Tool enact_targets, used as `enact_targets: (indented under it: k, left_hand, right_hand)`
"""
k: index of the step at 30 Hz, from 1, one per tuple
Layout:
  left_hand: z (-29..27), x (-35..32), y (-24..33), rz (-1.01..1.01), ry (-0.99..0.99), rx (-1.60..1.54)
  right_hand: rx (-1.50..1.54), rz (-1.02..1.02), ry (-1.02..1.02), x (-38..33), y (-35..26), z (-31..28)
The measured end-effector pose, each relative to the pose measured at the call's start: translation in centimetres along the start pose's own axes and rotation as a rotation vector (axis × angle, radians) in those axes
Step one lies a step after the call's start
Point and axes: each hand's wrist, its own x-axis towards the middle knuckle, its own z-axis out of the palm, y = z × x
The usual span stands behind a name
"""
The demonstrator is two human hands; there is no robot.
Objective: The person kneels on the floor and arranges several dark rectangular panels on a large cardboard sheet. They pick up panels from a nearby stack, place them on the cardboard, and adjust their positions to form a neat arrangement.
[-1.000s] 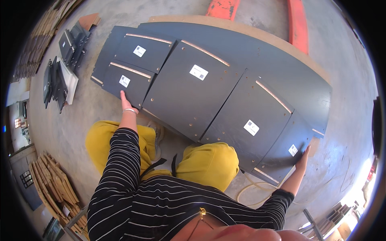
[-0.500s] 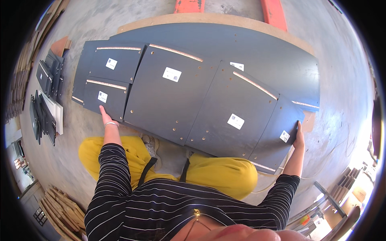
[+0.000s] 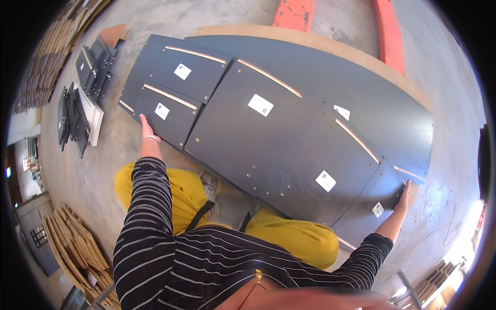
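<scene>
Dark grey furniture boards with white labels and pale grooves lie in front of me. Several smaller pieces, among them a wide middle panel [image 3: 232, 134], rest side by side over a large curved panel [image 3: 372, 98]. At the near left edge my left hand [image 3: 148, 130] grips a small grooved panel [image 3: 175, 118], fingertips showing on top. My right hand [image 3: 402, 199] is closed around the outer edge of the right end panel [image 3: 359, 212]. The undersides of both hands' grips are hidden by the boards. A brown board [image 3: 248, 31] shows along the far edge beneath the stack.
Red metal bars [image 3: 293, 15] lie on the concrete floor beyond the boards. Dark offcuts [image 3: 75, 116] are piled at the left, with stacked brown sheets [image 3: 57, 51] behind. More brown sheets [image 3: 77, 248] lean at the lower left. My yellow-trousered knees [image 3: 289, 235] are close to the boards' near edge.
In the picture, the boards and both hands have shifted rightward and turned slightly clockwise, as has the surrounding floor. Both hands remain on the boards, the right now nearer the far corner of its end panel.
</scene>
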Motion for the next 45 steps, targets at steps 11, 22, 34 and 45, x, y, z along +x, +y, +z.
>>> enact_targets:
  k: [11, 22, 34, 45]
  left_hand:
    - [1.3, 4.8, 1.5, 0.094, 0.030, 0.052]
    - [3.5, 3.5, 2.2, 0.078, 0.110, 0.093]
    - [7.0, 4.8, 5.6, 0.252, -0.052, 0.327]
    - [15.6, 8.4, 1.4, -0.044, -0.280, 0.355]
  right_hand:
    - [-0.010, -0.031, 0.224, 0.6, 0.5, -0.2]
    - [0.012, 0.007, 0.172, -5.5, -3.0, -0.2]
    - [0.129, 0.192, 0.228, -6.8, 2.9, -1.8]
    - [0.119, 0.152, 0.398, -6.5, 13.2, 0.9]
